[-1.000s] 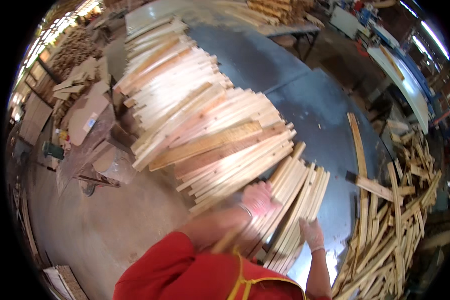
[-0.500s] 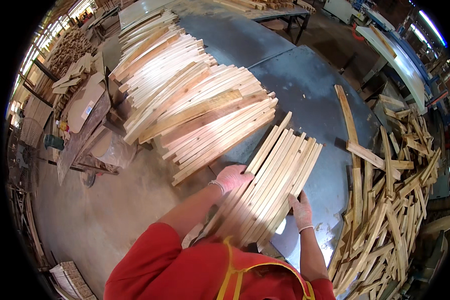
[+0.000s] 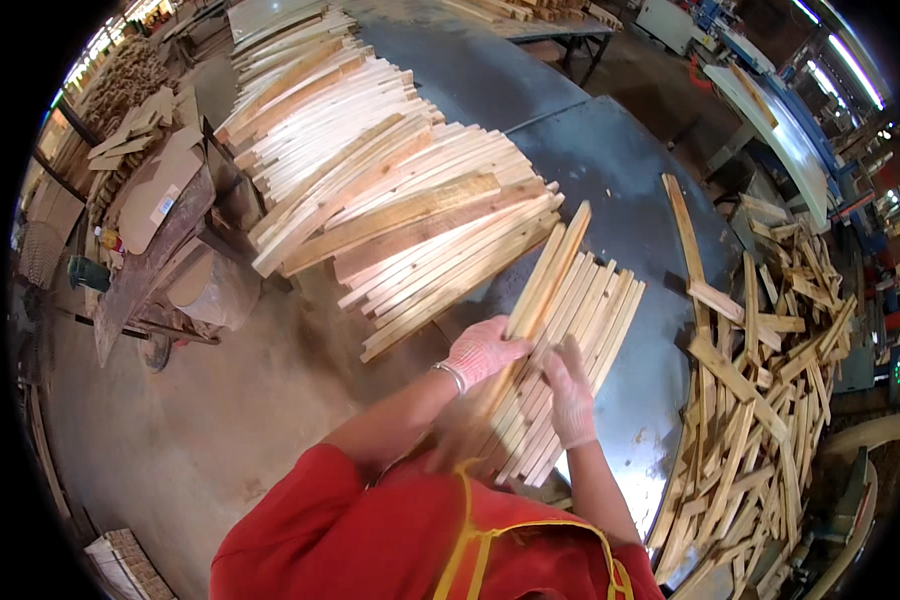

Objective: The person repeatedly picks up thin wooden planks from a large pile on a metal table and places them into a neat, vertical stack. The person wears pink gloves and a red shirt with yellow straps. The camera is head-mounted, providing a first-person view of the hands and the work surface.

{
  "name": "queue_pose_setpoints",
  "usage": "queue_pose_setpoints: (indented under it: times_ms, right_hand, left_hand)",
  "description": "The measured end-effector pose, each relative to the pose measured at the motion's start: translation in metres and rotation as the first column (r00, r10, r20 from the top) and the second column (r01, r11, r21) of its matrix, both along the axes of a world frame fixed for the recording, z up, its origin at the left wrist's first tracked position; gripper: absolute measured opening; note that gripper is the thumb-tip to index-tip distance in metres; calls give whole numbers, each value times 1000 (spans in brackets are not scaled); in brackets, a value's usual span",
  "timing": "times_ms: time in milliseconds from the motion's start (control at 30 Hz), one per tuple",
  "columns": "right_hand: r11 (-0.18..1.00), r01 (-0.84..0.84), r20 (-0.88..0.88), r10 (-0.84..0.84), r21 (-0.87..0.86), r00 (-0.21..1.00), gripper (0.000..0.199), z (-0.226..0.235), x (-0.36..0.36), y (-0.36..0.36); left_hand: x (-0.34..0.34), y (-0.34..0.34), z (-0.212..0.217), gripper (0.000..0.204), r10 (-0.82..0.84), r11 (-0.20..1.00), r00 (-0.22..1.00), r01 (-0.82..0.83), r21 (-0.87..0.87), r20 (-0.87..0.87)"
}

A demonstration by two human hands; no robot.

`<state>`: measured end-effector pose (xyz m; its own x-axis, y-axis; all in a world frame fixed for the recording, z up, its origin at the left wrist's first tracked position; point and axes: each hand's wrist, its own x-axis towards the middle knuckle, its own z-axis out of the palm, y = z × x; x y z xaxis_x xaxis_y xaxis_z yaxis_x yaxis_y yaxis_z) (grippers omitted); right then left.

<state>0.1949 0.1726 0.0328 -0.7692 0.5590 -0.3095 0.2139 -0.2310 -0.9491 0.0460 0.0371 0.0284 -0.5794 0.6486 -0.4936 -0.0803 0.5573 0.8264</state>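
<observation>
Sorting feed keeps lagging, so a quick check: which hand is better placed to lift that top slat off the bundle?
The left hand, probably: it already grips the raised slat lying atop the bundle of slats. The right hand rests flat on the bundle, seemingly steadying it.

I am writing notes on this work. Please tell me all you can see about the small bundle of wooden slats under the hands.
The bundle of slats is pale, bare wood, thin and long, lying side by side on the grey metal table. One slat sits raised across the top. The gloved left hand grips it; the right hand rests on the bundle.
</observation>
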Motion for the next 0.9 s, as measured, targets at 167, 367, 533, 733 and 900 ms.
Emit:
queue_pose_setpoints:
  times_ms: [167, 367, 533, 733, 900]
  right_hand:
    - [883, 142, -100, -207, -447, 973, 59, -18, -36, 0]
    - [848, 68, -81, -130, -525, 988, 44, 2, -5, 5]
    - [905, 102, 22, -102, -414, 995, 49, 15, 32, 11]
    - [869, -385, 544, 169, 312, 822, 66, 46, 56, 33]
    - [-124, -652, 657, 282, 748, 700, 71, 73, 31, 45]
  left_hand:
    - [13, 12, 37, 94, -209, 977, 930, 207, -38, -303]
    - [-5, 5, -6, 57, 93, 959, 995, -84, 270, -24]
    - [-31, 9, -45, 53, -133, 990, 968, 120, -72, -212]
    - [-9, 11, 21, 48, -354, 900, 250, 354, -255, -901]
    - [-24, -4, 77, 20, -741, 592, 5, 476, -650, -671]
